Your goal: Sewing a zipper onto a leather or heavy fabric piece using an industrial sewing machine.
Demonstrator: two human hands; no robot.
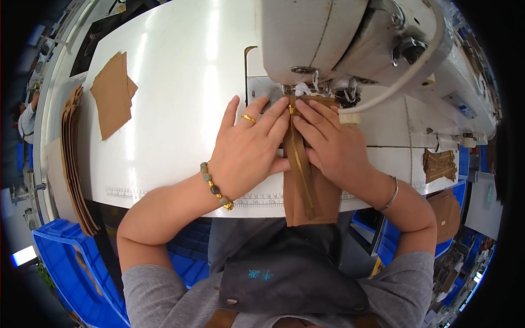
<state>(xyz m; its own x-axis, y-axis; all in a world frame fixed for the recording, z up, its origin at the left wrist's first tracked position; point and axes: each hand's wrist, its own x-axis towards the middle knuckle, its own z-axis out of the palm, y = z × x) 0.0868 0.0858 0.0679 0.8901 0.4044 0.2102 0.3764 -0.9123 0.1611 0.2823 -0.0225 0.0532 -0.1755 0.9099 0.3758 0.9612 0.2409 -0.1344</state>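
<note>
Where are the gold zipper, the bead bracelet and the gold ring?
Gold zipper point(298, 156): head view, on its teeth, around mid-length.
Bead bracelet point(215, 189): head view, on a dark bead.
Gold ring point(249, 118): head view, on its band.

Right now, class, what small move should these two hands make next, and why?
Perhaps ease the brown zipper with gold metal teeth forward under the white sewing machine: the left hand and right hand flank it, and most of its length lies short of the machine.
</note>
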